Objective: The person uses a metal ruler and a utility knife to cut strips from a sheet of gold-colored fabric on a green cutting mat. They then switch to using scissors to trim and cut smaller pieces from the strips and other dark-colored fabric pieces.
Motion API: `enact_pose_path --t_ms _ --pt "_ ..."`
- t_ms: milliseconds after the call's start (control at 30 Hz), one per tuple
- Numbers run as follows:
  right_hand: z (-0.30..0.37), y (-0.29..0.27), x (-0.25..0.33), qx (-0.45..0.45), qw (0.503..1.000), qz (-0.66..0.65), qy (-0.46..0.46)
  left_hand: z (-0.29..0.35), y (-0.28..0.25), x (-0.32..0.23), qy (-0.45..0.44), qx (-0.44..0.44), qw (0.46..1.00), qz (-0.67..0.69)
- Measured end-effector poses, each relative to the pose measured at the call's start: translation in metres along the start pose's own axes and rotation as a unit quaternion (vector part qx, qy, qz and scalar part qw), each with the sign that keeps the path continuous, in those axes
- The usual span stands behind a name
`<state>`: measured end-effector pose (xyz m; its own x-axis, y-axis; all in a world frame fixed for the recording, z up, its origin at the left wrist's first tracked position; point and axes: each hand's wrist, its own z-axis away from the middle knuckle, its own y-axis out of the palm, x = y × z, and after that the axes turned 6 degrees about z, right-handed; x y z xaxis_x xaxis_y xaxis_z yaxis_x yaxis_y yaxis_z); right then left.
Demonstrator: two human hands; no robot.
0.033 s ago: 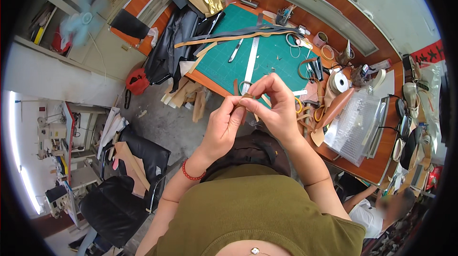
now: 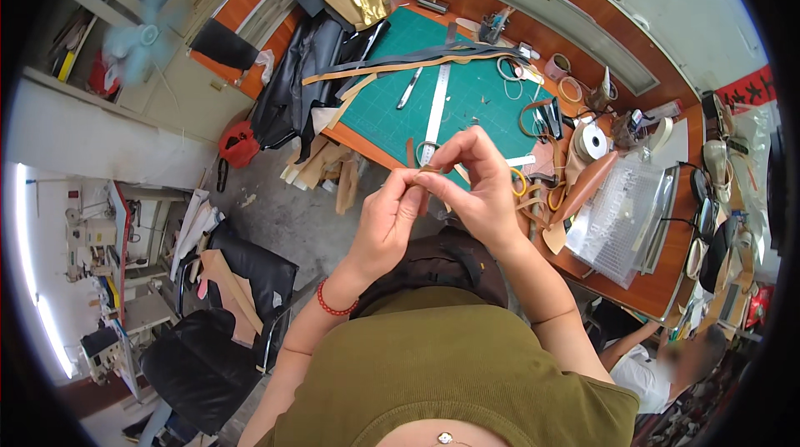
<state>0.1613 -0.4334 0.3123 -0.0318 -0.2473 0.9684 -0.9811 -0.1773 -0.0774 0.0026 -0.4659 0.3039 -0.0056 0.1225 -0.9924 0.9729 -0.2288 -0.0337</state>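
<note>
Just in front of my body, over the table's near edge, both hands meet at a small brown piece (image 2: 429, 169) that looks like leather. My left hand (image 2: 382, 226) is closed, pinching it between thumb and fingers. From the other side, the thumb and curled fingers of my right hand (image 2: 477, 189) pinch the same piece. Most of it is hidden by the fingertips. Beyond the hands lies a green cutting mat (image 2: 379, 120), bearing a pale ruler (image 2: 438, 105), a slim cutter (image 2: 409, 89) and long tan and grey strips (image 2: 367, 72).
Yellow scissor handles (image 2: 520, 184), a white spool (image 2: 592, 141) and clear plastic sheets (image 2: 612, 214) crowd the table's right side. Black rolled material (image 2: 304, 72) leans at the left. A black chair (image 2: 200, 368) stands behind on the left. Another person (image 2: 654, 372) sits at the lower right.
</note>
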Motion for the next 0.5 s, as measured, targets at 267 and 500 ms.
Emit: enact_pose_path --t_ms 267,500 --pt "0.016 -0.09 -0.142 -0.007 0.963 0.238 0.129 0.042 -0.057 0.019 -0.071 -0.074 0.995 0.014" --pt "0.1 -0.117 -0.297 -0.027 0.75 0.622 0.222 0.041 -0.074 -0.008 -0.017 -0.075 0.988 0.134"
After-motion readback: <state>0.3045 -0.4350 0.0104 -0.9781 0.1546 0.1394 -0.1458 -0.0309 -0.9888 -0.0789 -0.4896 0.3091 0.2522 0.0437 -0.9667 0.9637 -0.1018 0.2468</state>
